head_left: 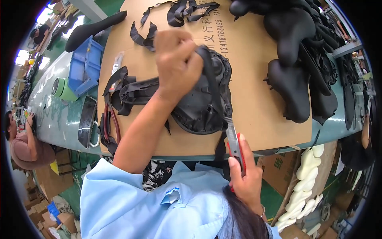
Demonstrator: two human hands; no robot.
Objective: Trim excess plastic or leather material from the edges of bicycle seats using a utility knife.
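i'm mid-trim: left hand (pixel 177 63) clamps the saddle (pixel 199 103), right hand (pixel 244 175) grips the knife (pixel 234 141); next needs steady slicing.

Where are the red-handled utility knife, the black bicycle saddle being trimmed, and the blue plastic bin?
Red-handled utility knife (pixel 234 145): head view, on its metal blade holder.
Black bicycle saddle being trimmed (pixel 195 109): head view, on its underside cover.
Blue plastic bin (pixel 85 65): head view, on its side wall.

Left arm stretches up toward 12 o'clock, bare forearm out of a light blue sleeve, left hand (pixel 177 59) curled into a tight grip, knuckles up. Right hand (pixel 243 171) sits low around 5 o'clock, fingers clenched, thumb pointing up.
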